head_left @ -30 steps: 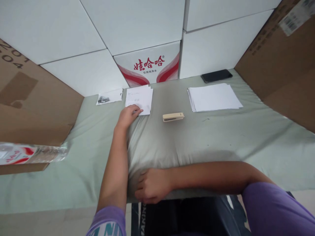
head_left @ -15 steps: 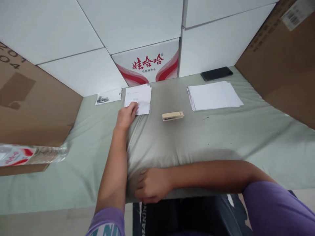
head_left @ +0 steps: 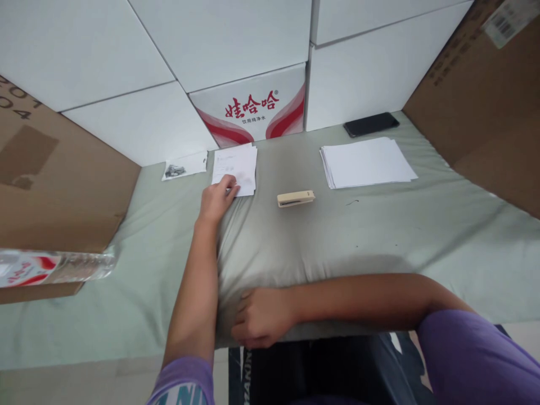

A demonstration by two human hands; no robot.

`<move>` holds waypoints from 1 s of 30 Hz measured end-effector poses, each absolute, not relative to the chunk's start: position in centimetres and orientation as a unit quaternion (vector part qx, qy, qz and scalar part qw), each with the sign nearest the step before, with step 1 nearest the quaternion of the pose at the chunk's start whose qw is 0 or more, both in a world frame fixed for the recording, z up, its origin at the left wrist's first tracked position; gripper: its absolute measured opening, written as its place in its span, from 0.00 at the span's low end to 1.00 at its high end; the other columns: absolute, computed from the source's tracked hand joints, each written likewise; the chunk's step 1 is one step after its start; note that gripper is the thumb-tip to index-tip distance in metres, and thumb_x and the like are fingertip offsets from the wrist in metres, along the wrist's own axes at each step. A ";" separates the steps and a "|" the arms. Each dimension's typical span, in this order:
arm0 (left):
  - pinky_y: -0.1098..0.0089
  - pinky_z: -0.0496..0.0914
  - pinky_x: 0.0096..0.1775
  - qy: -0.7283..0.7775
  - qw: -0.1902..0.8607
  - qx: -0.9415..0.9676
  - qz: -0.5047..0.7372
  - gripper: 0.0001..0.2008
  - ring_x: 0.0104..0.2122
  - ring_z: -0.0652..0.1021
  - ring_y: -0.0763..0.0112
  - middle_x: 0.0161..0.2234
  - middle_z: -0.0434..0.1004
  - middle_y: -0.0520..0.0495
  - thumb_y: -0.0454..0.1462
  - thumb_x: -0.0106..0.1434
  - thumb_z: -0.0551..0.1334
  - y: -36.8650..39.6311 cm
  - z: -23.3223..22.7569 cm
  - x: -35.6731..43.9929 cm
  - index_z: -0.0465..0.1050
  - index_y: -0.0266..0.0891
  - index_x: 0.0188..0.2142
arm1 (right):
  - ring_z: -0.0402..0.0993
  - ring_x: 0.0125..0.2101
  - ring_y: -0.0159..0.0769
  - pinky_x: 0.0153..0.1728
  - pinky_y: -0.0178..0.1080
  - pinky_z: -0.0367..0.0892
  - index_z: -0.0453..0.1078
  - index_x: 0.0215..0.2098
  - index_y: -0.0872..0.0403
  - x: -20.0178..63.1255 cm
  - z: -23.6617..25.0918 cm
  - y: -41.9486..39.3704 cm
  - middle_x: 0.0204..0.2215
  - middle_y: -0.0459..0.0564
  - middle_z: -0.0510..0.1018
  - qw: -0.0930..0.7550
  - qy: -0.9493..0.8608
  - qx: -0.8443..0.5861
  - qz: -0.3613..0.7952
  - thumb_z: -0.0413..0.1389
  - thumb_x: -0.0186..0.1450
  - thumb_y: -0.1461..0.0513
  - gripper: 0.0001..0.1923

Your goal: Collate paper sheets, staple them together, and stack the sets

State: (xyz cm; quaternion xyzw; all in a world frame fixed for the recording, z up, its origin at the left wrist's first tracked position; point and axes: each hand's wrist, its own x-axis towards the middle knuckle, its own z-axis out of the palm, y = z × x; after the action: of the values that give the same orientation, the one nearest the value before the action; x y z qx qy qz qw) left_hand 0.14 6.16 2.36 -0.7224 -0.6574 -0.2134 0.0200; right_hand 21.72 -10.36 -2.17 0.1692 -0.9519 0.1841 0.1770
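My left hand (head_left: 218,198) rests on the near left edge of a small stack of white papers (head_left: 238,163), thumb and forefinger spread apart on the top sheet. Faint print shows on that sheet. My right hand (head_left: 260,318) lies at the near edge of the cloth-covered surface with its fingers curled under, and nothing shows in it. A cream stapler (head_left: 295,198) lies between the small papers and a larger stack of blank white paper (head_left: 367,163). Both hands are apart from the stapler.
A clear packet with dark small items (head_left: 185,166) lies left of the papers. Behind the larger stack is a black phone (head_left: 371,124). White boxes (head_left: 253,107) line the back; cardboard boxes (head_left: 54,169) (head_left: 485,112) flank both sides. A plastic bottle (head_left: 80,265) lies at left.
My left thumb has moved away from the forefinger, and the small papers' top sheet now lies more evenly over the stack. My right hand has stayed in place.
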 end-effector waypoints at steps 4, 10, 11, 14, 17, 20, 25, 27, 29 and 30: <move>0.67 0.70 0.45 -0.604 0.020 -0.776 -0.179 0.16 0.46 0.81 0.61 0.47 0.84 0.44 0.42 0.72 0.54 6.1 2.5 0.4 0.80 0.42 0.46 | 0.75 0.30 0.37 0.31 0.44 0.62 0.68 0.33 0.52 21.7 -2.3 -10.4 0.28 0.42 0.79 0.217 -0.944 0.173 0.176 0.50 0.70 0.59 0.09; 0.62 0.72 0.50 -0.571 -0.017 -0.797 -0.196 0.19 0.50 0.80 0.57 0.47 0.84 0.42 0.51 0.68 0.61 6.4 2.5 0.5 0.83 0.44 0.47 | 0.74 0.28 0.37 0.30 0.45 0.62 0.68 0.32 0.52 21.5 -2.6 -10.4 0.26 0.42 0.78 0.245 -0.938 0.170 0.176 0.49 0.70 0.59 0.10; 0.62 0.72 0.50 -0.574 -0.022 -0.795 -0.194 0.19 0.50 0.80 0.57 0.48 0.83 0.42 0.51 0.68 0.60 6.4 2.5 0.5 0.83 0.45 0.47 | 0.74 0.28 0.37 0.30 0.45 0.62 0.68 0.32 0.52 21.5 -2.6 -10.4 0.26 0.42 0.78 0.244 -0.937 0.173 0.179 0.49 0.70 0.59 0.10; 0.61 0.72 0.50 -0.580 -0.028 -0.791 -0.191 0.18 0.50 0.80 0.57 0.48 0.83 0.42 0.50 0.68 0.60 6.5 2.6 0.5 0.83 0.45 0.47 | 0.74 0.28 0.37 0.31 0.45 0.63 0.68 0.32 0.52 21.6 -2.5 -10.4 0.26 0.42 0.78 0.238 -0.936 0.178 0.188 0.49 0.70 0.59 0.10; 0.60 0.72 0.50 -0.579 -0.032 -0.794 -0.183 0.17 0.51 0.79 0.56 0.48 0.84 0.43 0.48 0.68 0.60 6.6 2.7 0.5 0.84 0.45 0.46 | 0.74 0.28 0.38 0.31 0.45 0.64 0.67 0.33 0.51 21.7 -2.5 -10.4 0.27 0.42 0.79 0.227 -0.939 0.176 0.189 0.48 0.70 0.58 0.11; 0.59 0.72 0.51 -0.577 -0.038 -0.798 -0.173 0.16 0.52 0.79 0.56 0.47 0.84 0.44 0.47 0.69 0.59 6.6 2.8 0.4 0.84 0.45 0.45 | 0.75 0.29 0.38 0.31 0.45 0.63 0.67 0.33 0.51 21.7 -2.5 -10.4 0.27 0.42 0.79 0.221 -0.942 0.171 0.185 0.47 0.71 0.58 0.11; 0.60 0.72 0.48 -0.582 -0.011 -0.798 -0.157 0.16 0.49 0.79 0.57 0.47 0.82 0.42 0.43 0.70 0.56 6.6 3.0 1.0 0.82 0.42 0.43 | 0.74 0.29 0.38 0.32 0.45 0.63 0.68 0.33 0.51 21.6 -2.4 -10.4 0.28 0.42 0.79 0.199 -0.947 0.171 0.188 0.47 0.71 0.57 0.12; 0.61 0.71 0.46 -0.586 -0.003 -0.797 -0.150 0.16 0.46 0.79 0.57 0.46 0.82 0.41 0.42 0.69 0.55 6.6 3.1 1.4 0.81 0.41 0.42 | 0.74 0.30 0.37 0.31 0.45 0.62 0.68 0.33 0.50 21.6 -2.2 -10.4 0.29 0.43 0.79 0.193 -0.947 0.169 0.191 0.48 0.71 0.57 0.12; 0.62 0.70 0.44 -0.590 0.005 -0.794 -0.148 0.14 0.45 0.79 0.58 0.43 0.82 0.41 0.41 0.68 0.56 6.6 3.2 1.7 0.80 0.40 0.40 | 0.74 0.30 0.38 0.32 0.45 0.62 0.68 0.34 0.51 21.7 -1.9 -10.4 0.30 0.44 0.80 0.187 -0.948 0.169 0.194 0.49 0.71 0.57 0.11; 0.63 0.70 0.44 -0.591 0.010 -0.793 -0.149 0.14 0.44 0.79 0.58 0.42 0.81 0.42 0.41 0.68 0.56 6.6 3.3 1.8 0.80 0.40 0.39 | 0.74 0.31 0.38 0.32 0.46 0.62 0.69 0.34 0.52 21.8 -1.8 -10.4 0.31 0.44 0.80 0.183 -0.949 0.168 0.195 0.50 0.71 0.57 0.11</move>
State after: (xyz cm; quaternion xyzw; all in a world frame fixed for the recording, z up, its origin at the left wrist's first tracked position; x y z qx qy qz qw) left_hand 1.77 6.61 3.28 -0.7928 -0.5909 -0.1488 0.0103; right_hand 21.77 -10.35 -1.78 0.1678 -0.9489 0.1948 0.1829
